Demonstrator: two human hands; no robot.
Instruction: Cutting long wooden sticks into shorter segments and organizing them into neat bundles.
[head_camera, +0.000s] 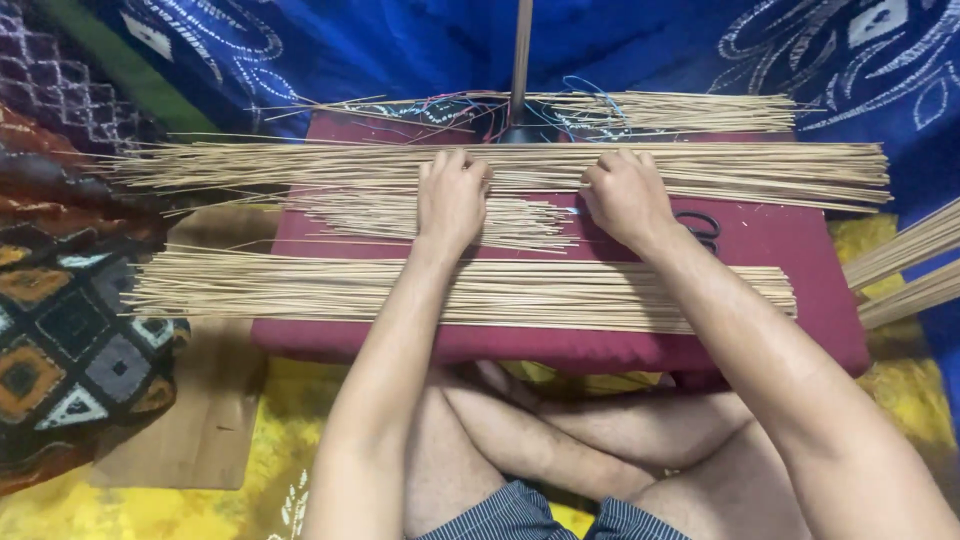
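Overhead, a blue patterned cloth (640, 50) fills the far side, and a yellow cloth (140, 510) covers the floor under the person's crossed legs. Between them stands a low table (790, 250) with a maroon top, reaching across the lap. To the left lies a patchwork cushion (70, 340), with a wooden board (200, 430) beside it under the table's edge.

Thin pale sticks lie across the table in rows. The near row (560, 295) runs along the front edge under both forearms. The far row (760, 165) stretches past the table on both sides, and both hands rest on it. A smaller loose pile (360, 215) lies between the two rows, and another thin row (680, 110) sits at the back by some tangled coloured wires (470, 110). More sticks (910, 270) poke in from the right.

The left hand (452, 195) lies knuckles up, fingers curled down into the far row. The right hand (625, 195) does the same just beside it, apart from the left. Each grip is bent over the sticks; whether any stick is pinched I cannot tell. A dark loop (700, 228) lies near the right wrist. An upright rod (521, 55) rises behind.
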